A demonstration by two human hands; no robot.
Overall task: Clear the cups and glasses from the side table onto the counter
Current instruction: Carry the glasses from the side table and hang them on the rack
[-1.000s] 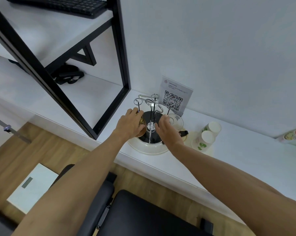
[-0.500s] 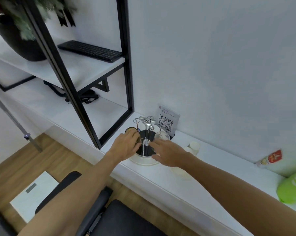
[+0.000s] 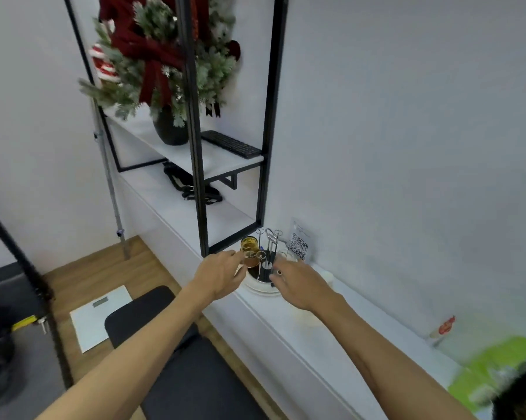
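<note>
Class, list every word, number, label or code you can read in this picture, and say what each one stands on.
No text can be read.
White sign card on the counter: QR code plain, small print above it blurred.
Red-labelled packet by the wall: print blurred.
White floor scale: display unreadable.

Cup rack [image 3: 266, 262] on counter [image 3: 301, 325], sign [image 3: 299, 244] behind, shelf [image 3: 195, 153] left.

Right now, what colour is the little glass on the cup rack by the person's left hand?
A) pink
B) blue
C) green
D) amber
D: the amber glass sits upside down on the cup rack, just past the left hand, and looks golden brown.
</note>
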